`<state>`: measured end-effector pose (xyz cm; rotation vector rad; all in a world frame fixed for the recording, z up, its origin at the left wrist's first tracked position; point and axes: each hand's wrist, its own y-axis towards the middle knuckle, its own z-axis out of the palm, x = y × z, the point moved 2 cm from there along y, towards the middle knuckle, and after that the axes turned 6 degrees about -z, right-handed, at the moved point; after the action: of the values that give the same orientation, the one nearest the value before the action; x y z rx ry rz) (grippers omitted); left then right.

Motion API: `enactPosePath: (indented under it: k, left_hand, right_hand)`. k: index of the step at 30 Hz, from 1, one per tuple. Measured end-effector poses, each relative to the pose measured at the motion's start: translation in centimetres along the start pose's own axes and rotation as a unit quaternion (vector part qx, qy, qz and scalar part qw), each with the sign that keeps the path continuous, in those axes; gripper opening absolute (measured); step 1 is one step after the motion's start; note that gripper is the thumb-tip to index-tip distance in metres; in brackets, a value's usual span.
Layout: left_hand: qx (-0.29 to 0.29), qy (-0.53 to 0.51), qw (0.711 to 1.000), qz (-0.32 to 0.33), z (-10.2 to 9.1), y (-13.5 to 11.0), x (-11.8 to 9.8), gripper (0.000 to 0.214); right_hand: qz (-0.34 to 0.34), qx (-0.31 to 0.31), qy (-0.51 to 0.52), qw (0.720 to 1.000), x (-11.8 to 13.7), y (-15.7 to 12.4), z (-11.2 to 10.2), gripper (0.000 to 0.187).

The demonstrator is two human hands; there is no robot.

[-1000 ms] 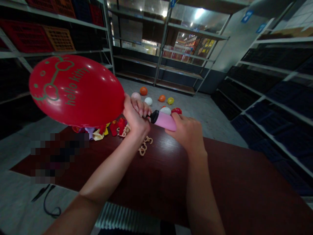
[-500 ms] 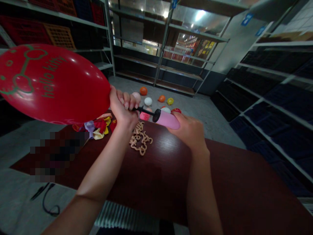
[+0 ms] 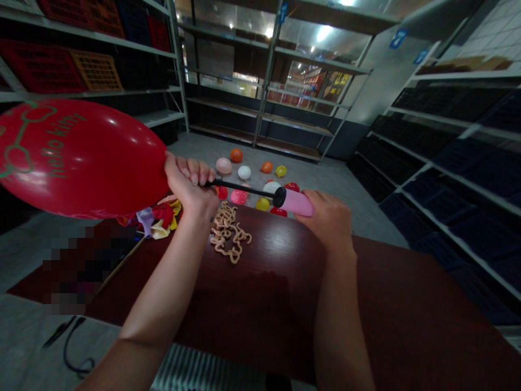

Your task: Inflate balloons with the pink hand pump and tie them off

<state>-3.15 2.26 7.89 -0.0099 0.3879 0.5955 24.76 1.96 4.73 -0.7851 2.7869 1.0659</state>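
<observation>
A large inflated red balloon (image 3: pixel 97 163) with green "hello kitty" print is at the left. My left hand (image 3: pixel 191 184) is closed around its neck and the black end of a balloon pump (image 3: pixel 296 202); the fingers hide the joint between them. The pump's pink barrel is wrapped in my right hand (image 3: pixel 330 220). Between the hands a long stretch of black rod shows. Below, a heap of beige twisted balloons (image 3: pixel 230 239) lies on the dark table. Flat, colourful balloons (image 3: pixel 160 220) are piled beyond my left forearm.
The dark brown table (image 3: pixel 260 304) spans the foreground. Several small inflated balloons (image 3: pixel 244 172) lie on the grey floor behind it. Metal shelving (image 3: pixel 260 117) stands at the back, crates (image 3: pixel 97 70) fill shelves at left, and dark bins (image 3: pixel 459 179) line the right. A blurred patch covers the table's left end.
My hands have moved apart, the right one rightward and the left one leftward. More of the pump's black rod shows between them. The red balloon has shifted left and slightly down.
</observation>
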Motion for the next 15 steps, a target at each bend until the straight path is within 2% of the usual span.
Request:
enactPosePath:
  k: [4,9,15]
  left_hand:
    - [-0.005,-0.019,1.000,-0.009,0.8,-1.4,0.9,0.059]
    - [0.005,-0.020,0.999,-0.036,1.5,-3.1,2.8,0.065]
    - [0.017,-0.017,0.999,-0.047,0.8,-3.2,4.7,0.065]
  right_hand:
    - [-0.018,0.009,-0.031,0.999,1.3,0.6,-0.5,0.030]
    - [-0.043,0.031,-0.012,0.999,4.4,1.6,-0.4,0.026]
    - [-0.038,0.034,0.001,0.999,6.1,2.0,0.2,0.025]
